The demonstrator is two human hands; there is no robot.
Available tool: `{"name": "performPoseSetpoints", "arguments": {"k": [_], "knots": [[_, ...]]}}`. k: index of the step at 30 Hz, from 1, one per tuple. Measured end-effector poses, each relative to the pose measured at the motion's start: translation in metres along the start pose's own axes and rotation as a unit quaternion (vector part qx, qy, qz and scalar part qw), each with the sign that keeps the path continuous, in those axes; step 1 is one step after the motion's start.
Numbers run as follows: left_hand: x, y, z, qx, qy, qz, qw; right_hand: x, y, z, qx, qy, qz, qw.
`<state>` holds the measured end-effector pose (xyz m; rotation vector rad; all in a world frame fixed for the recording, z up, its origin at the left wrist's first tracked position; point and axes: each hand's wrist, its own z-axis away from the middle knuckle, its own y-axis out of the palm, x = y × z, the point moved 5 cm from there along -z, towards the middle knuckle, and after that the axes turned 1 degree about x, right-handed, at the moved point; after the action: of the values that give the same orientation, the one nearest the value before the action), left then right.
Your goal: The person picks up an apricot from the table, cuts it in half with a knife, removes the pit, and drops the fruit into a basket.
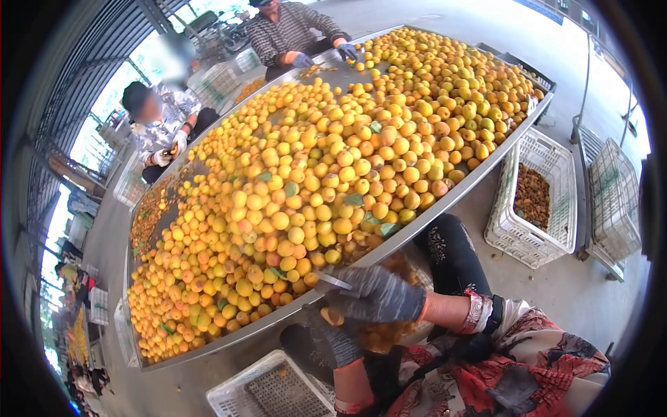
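Many yellow-orange fruits [313,174] with a few green leaves cover a large metal-rimmed table [445,208]. At the near edge of the table, my right hand [382,295], in a dark grey glove, is closed around a small knife [333,281] whose blade points left over the rim. Just below it, my left hand [330,340], also gloved, holds a piece of orange fruit [332,317] at its fingertips. Beneath and behind my hands, more orange fruit pieces [389,336] lie in a container between my legs, partly hidden.
A white crate [531,243] with brown-orange scraps stands right of the table, beside stacked crates on a cart [615,201]. Another white crate [271,389] is below the near edge. Across the table are two gloved people [288,35], [161,121]. Others are far left.
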<state>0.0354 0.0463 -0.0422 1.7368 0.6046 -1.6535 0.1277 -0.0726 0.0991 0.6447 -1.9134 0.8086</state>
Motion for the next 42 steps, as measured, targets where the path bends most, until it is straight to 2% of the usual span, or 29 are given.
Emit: {"name": "performPoseSetpoints", "arguments": {"k": [1,2,3,5,6,7,8,10,14,17,20,22,23,24,25,26,27,29,30,31,32,33,35,36,37,38,39,41,42], "knots": [[-0.013,0.008,0.0,0.008,-0.002,0.001,1.0,-0.008,0.015,0.003,0.113,-0.018,0.133,0.985],[-0.029,0.021,0.003,-0.001,-0.089,0.188,0.978,-0.017,0.021,0.008,0.106,-0.013,0.135,0.985],[-0.036,0.032,0.007,-0.011,-0.175,0.364,0.915,-0.022,0.03,0.013,0.117,-0.063,0.154,0.979],[-0.023,0.021,0.004,0.024,-0.144,0.309,0.94,-0.015,0.032,0.017,0.125,-0.111,0.174,0.971],[0.003,0.002,-0.004,0.046,-0.064,0.123,0.989,-0.007,0.03,0.018,0.14,-0.054,0.13,0.98],[-0.005,0.005,-0.006,0.066,0.02,-0.067,0.995,-0.005,0.03,0.019,0.155,0.003,0.086,0.984],[-0.005,0.006,-0.004,0.068,0.019,-0.068,0.995,-0.006,0.032,0.02,0.152,0.004,0.085,0.985],[0.004,0.006,0.006,-0.026,-0.144,0.259,0.955,-0.013,0.035,0.022,0.118,-0.002,0.074,0.99],[0.011,0.004,0.0,0.028,-0.157,0.323,0.933,-0.031,0.038,0.02,0.129,0.005,0.046,0.991],[0.023,0.008,0.001,-0.049,-0.209,0.332,0.919,-0.038,0.039,0.02,0.143,0.008,0.027,0.989],[0.018,0.032,0.004,0.071,-0.194,0.388,0.898,-0.04,0.036,0.02,0.161,0.001,0.047,0.986],[0.004,0.037,0.007,0.129,-0.174,0.414,0.884,-0.037,0.033,0.025,0.128,-0.057,0.127,0.982],[-0.003,0.037,0.008,0.106,-0.165,0.412,0.89,-0.04,0.033,0.026,0.115,-0.057,0.101,0.987],[-0.016,0.036,0.01,-0.002,-0.19,0.335,0.923,-0.043,0.034,0.026,0.102,-0.054,0.074,0.991],[-0.021,0.028,0.015,-0.109,-0.215,0.254,0.936,-0.05,0.033,0.025,0.094,0.053,-0.074,0.991],[-0.015,0.022,0.014,-0.129,-0.208,0.254,0.936,-0.054,0.03,0.026,0.085,0.162,-0.212,0.96],[-0.008,0.017,0.008,-0.101,-0.175,0.225,0.953,-0.052,0.026,0.024,0.102,0.16,-0.218,0.957],[-0.014,0.013,0.007,-0.08,-0.14,0.193,0.968,-0.066,0.016,0.031,0.02,0.297,-0.457,0.838],[-0.042,0.016,0.01,-0.048,0.011,-0.099,0.994,-0.074,0.017,0.036,0.028,0.299,-0.457,0.837],[-0.062,0.028,0.015,-0.008,0.157,-0.383,0.91,-0.082,0.017,0.038,0.035,0.223,-0.37,0.901],[-0.021,0.012,0.003,-0.066,-0.067,0.039,0.995,-0.08,0.017,0.039,0.039,0.143,-0.277,0.949],[-0.005,0.009,0.005,-0.067,-0.066,0.04,0.995,-0.08,0.02,0.039,0.04,0.143,-0.276,0.95],[-0.018,0.03,0.012,-0.112,-0.204,0.3,0.925,-0.07,0.028,0.036,0.085,0.134,-0.283,0.946],[-0.017,0.03,0.012,-0.11,-0.204,0.301,0.925,-0.064,0.027,0.032,0.084,0.133,-0.281,0.947],[-0.018,0.03,0.013,-0.105,-0.195,0.28,0.934,-0.042,0.024,0.026,0.123,-0.035,-0.009,0.992],[-0.018,0.029,0.013,-0.098,-0.188,0.259,0.942,-0.026,0.027,0.027,0.148,-0.198,0.266,0.932],[-0.017,0.029,0.013,-0.091,-0.181,0.237,0.95,-0.026,0.028,0.027,0.147,-0.197,0.272,0.931],[-0.017,0.027,0.014,-0.076,-0.163,0.196,0.964,-0.04,0.029,0.027,0.156,-0.046,0.136,0.977],[-0.016,0.026,0.015,-0.069,-0.154,0.176,0.97,-0.035,0.027,0.026,0.136,-0.075,0.152,0.976]]}}
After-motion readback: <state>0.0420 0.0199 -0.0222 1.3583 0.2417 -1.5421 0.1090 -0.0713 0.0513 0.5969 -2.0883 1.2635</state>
